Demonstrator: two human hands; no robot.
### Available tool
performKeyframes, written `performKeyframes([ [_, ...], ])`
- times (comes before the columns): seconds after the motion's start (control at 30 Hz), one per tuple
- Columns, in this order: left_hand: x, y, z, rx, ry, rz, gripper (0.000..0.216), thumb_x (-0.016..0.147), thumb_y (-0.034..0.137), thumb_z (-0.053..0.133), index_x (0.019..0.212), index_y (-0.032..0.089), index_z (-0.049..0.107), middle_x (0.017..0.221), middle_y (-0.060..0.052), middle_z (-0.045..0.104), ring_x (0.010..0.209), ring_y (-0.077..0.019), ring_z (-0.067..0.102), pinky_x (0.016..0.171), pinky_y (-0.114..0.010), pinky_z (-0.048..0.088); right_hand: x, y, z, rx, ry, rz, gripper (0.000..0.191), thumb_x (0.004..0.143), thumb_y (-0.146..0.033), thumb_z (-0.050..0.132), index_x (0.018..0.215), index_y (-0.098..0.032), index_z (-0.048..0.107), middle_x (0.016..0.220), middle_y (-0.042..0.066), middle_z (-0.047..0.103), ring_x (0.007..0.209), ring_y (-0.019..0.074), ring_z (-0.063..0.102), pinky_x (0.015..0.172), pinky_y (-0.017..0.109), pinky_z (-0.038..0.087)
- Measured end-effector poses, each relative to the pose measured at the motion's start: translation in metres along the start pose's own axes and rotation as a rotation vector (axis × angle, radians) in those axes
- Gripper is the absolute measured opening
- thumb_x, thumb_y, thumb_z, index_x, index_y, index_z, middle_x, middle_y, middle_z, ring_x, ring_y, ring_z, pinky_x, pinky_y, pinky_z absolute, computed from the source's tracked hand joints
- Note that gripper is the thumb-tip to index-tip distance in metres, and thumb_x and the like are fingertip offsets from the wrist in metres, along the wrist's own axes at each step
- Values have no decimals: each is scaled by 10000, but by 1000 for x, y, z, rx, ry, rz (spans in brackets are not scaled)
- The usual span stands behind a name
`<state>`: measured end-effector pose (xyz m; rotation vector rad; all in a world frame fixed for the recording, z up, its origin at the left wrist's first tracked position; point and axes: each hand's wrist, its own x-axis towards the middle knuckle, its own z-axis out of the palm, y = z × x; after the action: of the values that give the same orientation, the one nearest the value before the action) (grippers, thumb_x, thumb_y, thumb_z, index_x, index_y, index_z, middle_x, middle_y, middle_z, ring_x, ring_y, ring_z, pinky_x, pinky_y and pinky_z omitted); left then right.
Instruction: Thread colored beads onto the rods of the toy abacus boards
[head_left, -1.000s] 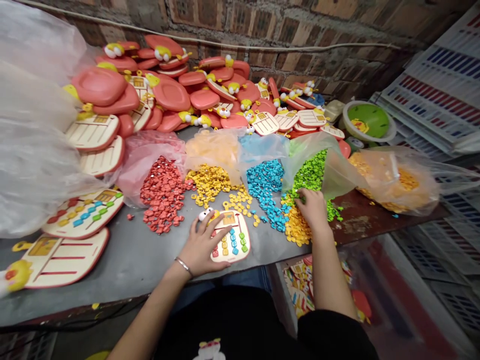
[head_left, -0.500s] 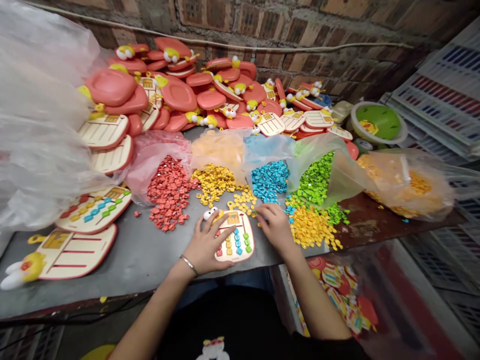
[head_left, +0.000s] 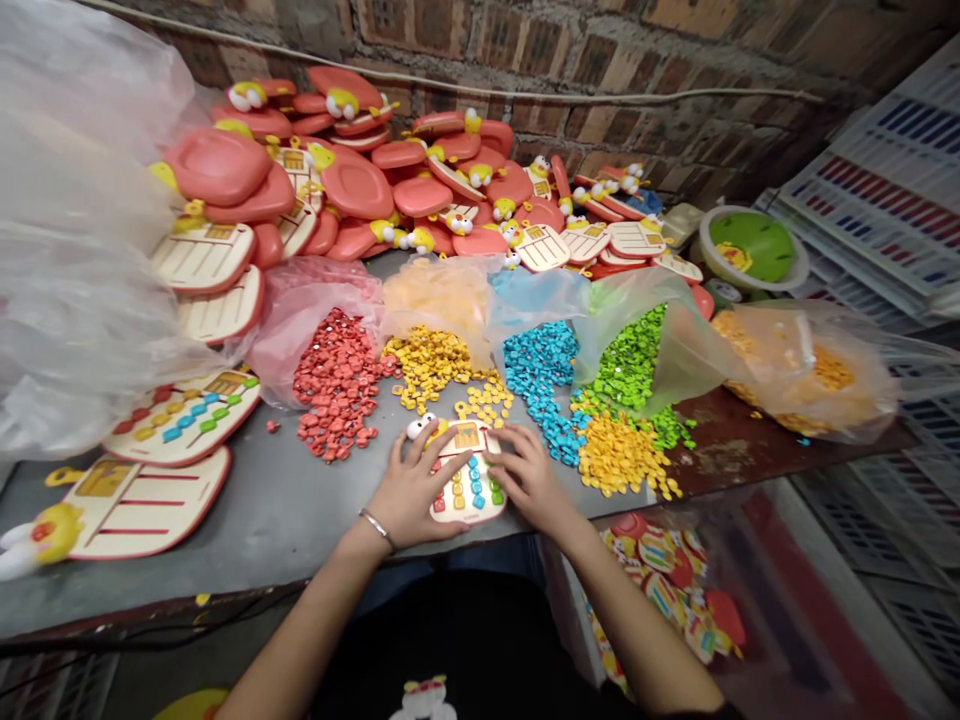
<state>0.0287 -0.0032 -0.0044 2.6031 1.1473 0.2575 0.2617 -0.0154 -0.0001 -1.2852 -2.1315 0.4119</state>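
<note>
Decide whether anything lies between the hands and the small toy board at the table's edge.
Nothing visible does. The left hand lies flat on the toy board, and the right hand touches its right side with its fingertips.

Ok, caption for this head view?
Left hand and right hand on a cream toy board on a grey table, with red beads, yellow beads, blue beads, green beads behind.

left hand (head_left: 409,490) palm-down, fingers spread wide; right hand (head_left: 529,478) close beside it, knuckles up, fingertips bent down, grip unclear
</note>
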Motion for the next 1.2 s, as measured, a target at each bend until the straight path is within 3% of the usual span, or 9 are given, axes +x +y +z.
performKeyframes([
  [0.1,-1,-2,0,-19,-5,9,884,653,609,717,1434,310,430,1581,-80,242,1441,-394,135,1118,-594,80,-2,7,-20,83,44,82,197,937,-263,532,945,-249,728,1145,79,629,1127,249,538,982,461,443],
  [0.2,-1,-2,0,-20,-8,-3,896,644,614,724,1434,308,431,1576,-88,255,1437,-402,139,1111,-603,80,15,31,-30,12,133,178,192,922,-227,539,982,-239,721,1015,80,626,1003,240,577,897,428,471],
  [0.4,0,0,-1,-30,-8,-18,867,639,585,736,1417,325,453,1559,-82,291,1426,-404,170,1112,-601,85,52,66,-22,-283,-65,131,95,871,-193,620,873,-213,712,926,79,636,915,250,549,789,381,446],
  [0.6,0,1,-2,-34,-14,-15,909,617,611,750,1420,312,448,1569,-90,265,1428,-406,153,1109,-600,93,59,70,-11,-358,-128,127,83,862,-153,628,875,-207,689,954,80,648,932,256,536,770,364,414],
  [0.87,1,1,-3,-23,-28,-11,912,622,596,753,1428,310,435,1576,-91,252,1435,-399,136,1111,-594,98,57,69,-20,-124,-144,124,111,913,-173,562,847,-199,647,884,49,674,876,216,573,812,344,413],
  [1.0,1,1,-4,-25,-33,-20,895,638,585,743,1431,307,433,1565,-97,278,1430,-407,153,1103,-609,98,55,71,-18,-188,-182,188,88,883,-145,582,830,-193,633,834,46,674,831,222,563,764,336,400],
  [1.2,1,2,-3,-39,-21,-20,865,644,583,734,1418,324,449,1556,-82,297,1423,-408,178,1108,-608,95,55,74,-11,-294,-120,173,95,873,-157,581,819,-204,642,846,74,642,859,255,537,760,360,408],
])
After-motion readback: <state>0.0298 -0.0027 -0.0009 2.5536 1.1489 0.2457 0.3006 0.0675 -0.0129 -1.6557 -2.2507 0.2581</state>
